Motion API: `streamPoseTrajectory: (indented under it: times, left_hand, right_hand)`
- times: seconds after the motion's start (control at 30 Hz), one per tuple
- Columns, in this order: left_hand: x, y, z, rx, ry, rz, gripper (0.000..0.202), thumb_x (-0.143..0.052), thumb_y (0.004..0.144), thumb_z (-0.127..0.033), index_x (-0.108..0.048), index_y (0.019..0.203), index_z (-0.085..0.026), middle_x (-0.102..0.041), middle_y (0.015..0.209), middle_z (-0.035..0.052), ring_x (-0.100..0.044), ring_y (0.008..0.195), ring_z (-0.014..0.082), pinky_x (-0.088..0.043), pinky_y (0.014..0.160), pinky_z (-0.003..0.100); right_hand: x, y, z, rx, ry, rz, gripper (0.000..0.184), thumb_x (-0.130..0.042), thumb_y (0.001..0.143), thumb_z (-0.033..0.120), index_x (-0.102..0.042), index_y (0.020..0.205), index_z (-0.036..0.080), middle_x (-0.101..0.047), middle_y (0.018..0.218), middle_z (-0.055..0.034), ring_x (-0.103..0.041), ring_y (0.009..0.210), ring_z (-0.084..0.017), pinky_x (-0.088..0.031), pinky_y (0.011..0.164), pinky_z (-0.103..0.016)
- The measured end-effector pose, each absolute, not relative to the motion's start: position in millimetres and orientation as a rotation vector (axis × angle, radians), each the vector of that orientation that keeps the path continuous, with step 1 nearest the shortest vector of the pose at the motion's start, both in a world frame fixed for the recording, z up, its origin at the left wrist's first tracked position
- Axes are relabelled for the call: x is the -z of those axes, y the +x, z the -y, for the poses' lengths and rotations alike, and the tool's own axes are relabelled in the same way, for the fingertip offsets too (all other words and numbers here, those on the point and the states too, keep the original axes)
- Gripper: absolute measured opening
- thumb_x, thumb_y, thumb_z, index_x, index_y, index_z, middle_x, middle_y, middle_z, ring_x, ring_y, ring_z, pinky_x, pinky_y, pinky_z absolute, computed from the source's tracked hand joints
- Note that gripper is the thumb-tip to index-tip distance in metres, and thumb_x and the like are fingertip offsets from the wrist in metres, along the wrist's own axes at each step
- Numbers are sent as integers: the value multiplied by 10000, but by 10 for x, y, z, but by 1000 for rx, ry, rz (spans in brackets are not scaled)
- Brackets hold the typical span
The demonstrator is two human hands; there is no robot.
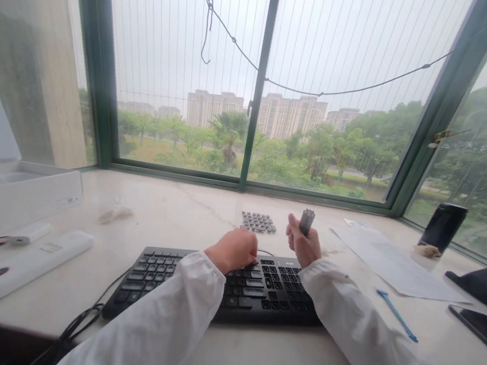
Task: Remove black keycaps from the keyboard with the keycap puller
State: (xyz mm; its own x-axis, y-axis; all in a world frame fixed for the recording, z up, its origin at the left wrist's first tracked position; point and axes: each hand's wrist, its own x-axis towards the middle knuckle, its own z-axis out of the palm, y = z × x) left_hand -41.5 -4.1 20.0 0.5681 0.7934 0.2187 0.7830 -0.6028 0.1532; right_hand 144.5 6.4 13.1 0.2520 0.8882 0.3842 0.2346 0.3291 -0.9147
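A black keyboard (pixel 250 316) lies in front of me. At its right end, several spots look like bare key sockets. My left hand (pixel 234 251) rests over the upper rows, fingers curled and closed with their tips down at the keys; whatever they pinch is hidden. Just above the keyboard's right part, my right hand (pixel 305 246) is closed around a short grey bundle with a jagged, brush-like top (pixel 306 221); its exact kind is unclear. Beyond both hands, small grey keycaps (pixel 258 222) lie in rows on the white surface.
To the left are a white power bank (pixel 29 266) with a cable, keys (pixel 7 241) and a white box (pixel 53 186). Rightward lie a paper sheet (pixel 401 266), a blue stick-like tool (pixel 398 316), a phone (pixel 485 332) and a dark can (pixel 443 228). A window stands behind.
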Motion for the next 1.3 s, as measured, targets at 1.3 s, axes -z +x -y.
streamPoseTrajectory:
  times: [1.3]
  left_hand:
    - [-202,-573,-75,-430,2768,-1074,225,-634,768,-382,-757,822,-202,-722,767,35,-618,692,153,-444,704,240]
  right_hand:
    - [141,821,-230,-1251,-958,668,464,-519,893,377,-300,520,208,-225,352,98,-181,275,-36,-143,269,-178]
